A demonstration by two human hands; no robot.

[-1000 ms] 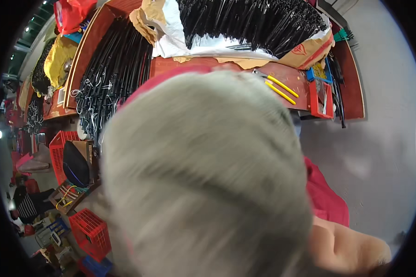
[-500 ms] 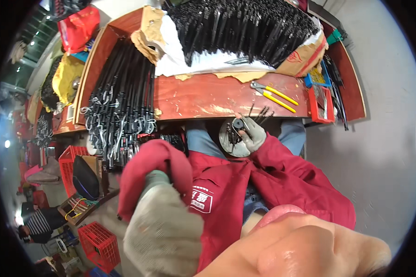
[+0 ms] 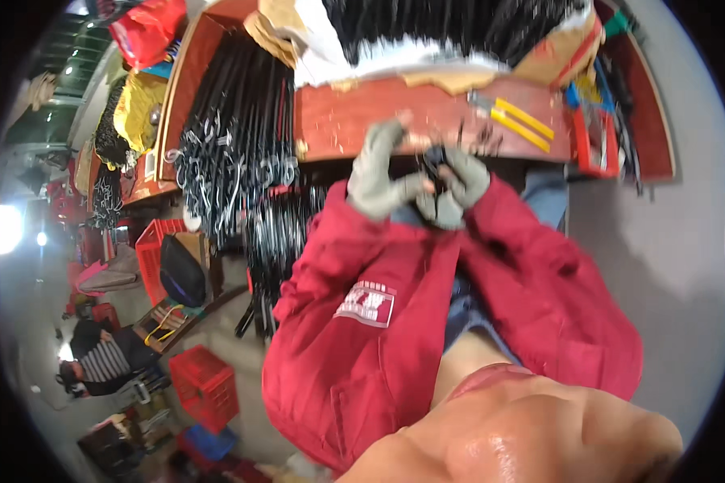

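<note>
My right hand point(image 3: 466, 179), in a grey glove with bare fingertips, is closed on a small black part point(image 3: 435, 158) in front of the desk's near edge. Motion blur hides its exact kind. Just left of it my left hand point(image 3: 374, 175), gloved too, has its thumb and forefinger spread wide. The left thumb tip comes close to the black part; whether they touch I cannot tell. Several thin black rods point(image 3: 485, 142) stick up beyond my right hand. Cutting pliers point(image 3: 517, 122) with yellow handles lie on the red-brown desk point(image 3: 338, 121).
Long black rods with pale ties point(image 3: 242, 105) hang over the desk's left side. More black rods point(image 3: 459, 28) lie on torn paper at the back. A red bin point(image 3: 596, 143) and a blue bin point(image 3: 576, 94) stand right. Red crates point(image 3: 205, 388) and a seated person point(image 3: 105, 358) are left.
My left hand has swung from close to the camera, low left, out to beside my right hand, its fingers now spread. The view has shifted, so the desk sits higher in it.
</note>
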